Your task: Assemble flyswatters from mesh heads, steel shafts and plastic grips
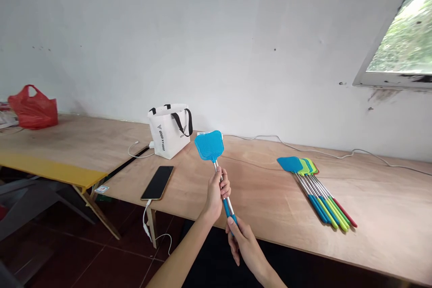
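A blue fly swatter (pixel 209 146) with a telescopic metal shaft stands tilted above the front edge of the plywood table (pixel 270 198). My left hand (pixel 216 191) is closed round the metal shaft just below the head. My right hand (pixel 241 240) is closed on the blue grip at the bottom end. A row of several more swatters (pixel 315 189), blue, green and red, lies flat on the table to the right, apart from both hands.
A white tote bag (pixel 169 129) stands at the back left. A black phone (pixel 157 182) with a white cable lies near the front edge. A red plastic bag (pixel 33 108) sits far left on another table. A window (pixel 405 40) is at upper right.
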A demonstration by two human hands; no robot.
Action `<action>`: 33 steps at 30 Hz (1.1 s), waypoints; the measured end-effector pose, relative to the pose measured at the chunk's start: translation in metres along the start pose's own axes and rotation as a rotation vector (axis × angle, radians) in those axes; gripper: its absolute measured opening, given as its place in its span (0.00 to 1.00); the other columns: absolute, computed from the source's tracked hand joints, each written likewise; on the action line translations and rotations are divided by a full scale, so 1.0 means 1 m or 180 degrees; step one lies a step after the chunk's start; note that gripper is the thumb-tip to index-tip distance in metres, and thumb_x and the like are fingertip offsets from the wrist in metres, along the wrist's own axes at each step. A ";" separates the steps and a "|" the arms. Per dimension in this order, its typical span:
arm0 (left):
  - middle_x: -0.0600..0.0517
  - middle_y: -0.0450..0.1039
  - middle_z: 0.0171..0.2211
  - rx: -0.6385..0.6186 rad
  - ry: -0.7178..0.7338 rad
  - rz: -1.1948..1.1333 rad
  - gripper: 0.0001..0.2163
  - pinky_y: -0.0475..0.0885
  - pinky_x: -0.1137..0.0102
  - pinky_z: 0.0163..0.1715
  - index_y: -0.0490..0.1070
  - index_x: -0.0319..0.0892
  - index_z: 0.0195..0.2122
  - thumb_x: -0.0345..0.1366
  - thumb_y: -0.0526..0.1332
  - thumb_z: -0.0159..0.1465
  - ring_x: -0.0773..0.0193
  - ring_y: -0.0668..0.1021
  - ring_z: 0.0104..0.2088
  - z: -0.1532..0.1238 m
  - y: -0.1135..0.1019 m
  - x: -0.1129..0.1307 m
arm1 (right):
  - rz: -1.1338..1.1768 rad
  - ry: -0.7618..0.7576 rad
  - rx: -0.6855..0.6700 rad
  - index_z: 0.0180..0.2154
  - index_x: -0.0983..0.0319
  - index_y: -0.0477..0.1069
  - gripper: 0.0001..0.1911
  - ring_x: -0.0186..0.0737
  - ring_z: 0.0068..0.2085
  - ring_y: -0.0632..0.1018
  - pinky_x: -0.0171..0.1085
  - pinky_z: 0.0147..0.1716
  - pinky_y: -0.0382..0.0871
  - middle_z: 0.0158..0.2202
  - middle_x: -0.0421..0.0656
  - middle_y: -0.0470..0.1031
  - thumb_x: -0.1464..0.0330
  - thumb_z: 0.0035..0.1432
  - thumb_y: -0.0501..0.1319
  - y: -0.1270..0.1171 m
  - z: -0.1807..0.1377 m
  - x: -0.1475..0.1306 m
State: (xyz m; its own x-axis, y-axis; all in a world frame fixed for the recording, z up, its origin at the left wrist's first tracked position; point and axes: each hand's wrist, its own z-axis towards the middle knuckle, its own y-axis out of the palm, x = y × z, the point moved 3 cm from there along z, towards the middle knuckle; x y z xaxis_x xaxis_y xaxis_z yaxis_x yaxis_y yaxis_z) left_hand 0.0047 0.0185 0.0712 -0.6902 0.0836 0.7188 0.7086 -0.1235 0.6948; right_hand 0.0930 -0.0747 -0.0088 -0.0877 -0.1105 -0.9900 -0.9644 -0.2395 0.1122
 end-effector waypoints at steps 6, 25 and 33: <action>0.64 0.53 0.20 0.0102 0.0093 0.0048 0.25 0.51 0.79 0.14 0.64 0.43 0.35 0.59 0.69 0.57 0.78 0.56 0.14 0.000 0.002 -0.003 | 0.0039 -0.0011 0.0109 0.38 0.59 0.62 0.33 0.25 0.13 0.60 0.26 0.09 0.53 0.19 0.30 0.62 0.35 0.58 0.56 -0.005 0.000 -0.009; 0.50 0.76 0.22 -0.0349 -0.0009 0.1093 0.23 0.67 0.70 0.32 0.68 0.41 0.34 0.60 0.59 0.65 0.64 0.76 0.26 -0.019 0.019 -0.032 | 0.0226 -0.0004 0.0393 0.35 0.58 0.60 0.32 0.24 0.14 0.56 0.26 0.10 0.51 0.19 0.29 0.61 0.36 0.56 0.59 -0.021 0.001 -0.022; 0.50 0.77 0.24 -0.0346 0.0031 0.1098 0.22 0.66 0.72 0.29 0.67 0.41 0.38 0.58 0.58 0.66 0.64 0.76 0.26 -0.013 0.013 -0.022 | 0.0302 0.0000 0.0288 0.32 0.60 0.64 0.35 0.28 0.16 0.65 0.28 0.11 0.56 0.20 0.35 0.65 0.33 0.58 0.52 -0.020 -0.001 -0.031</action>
State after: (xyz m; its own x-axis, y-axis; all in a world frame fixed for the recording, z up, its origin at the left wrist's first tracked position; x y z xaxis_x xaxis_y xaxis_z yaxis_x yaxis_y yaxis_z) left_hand 0.0276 0.0024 0.0641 -0.4150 0.0094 0.9098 0.8806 -0.2472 0.4043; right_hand 0.1153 -0.0672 0.0195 -0.1798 -0.1284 -0.9753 -0.9703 -0.1399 0.1973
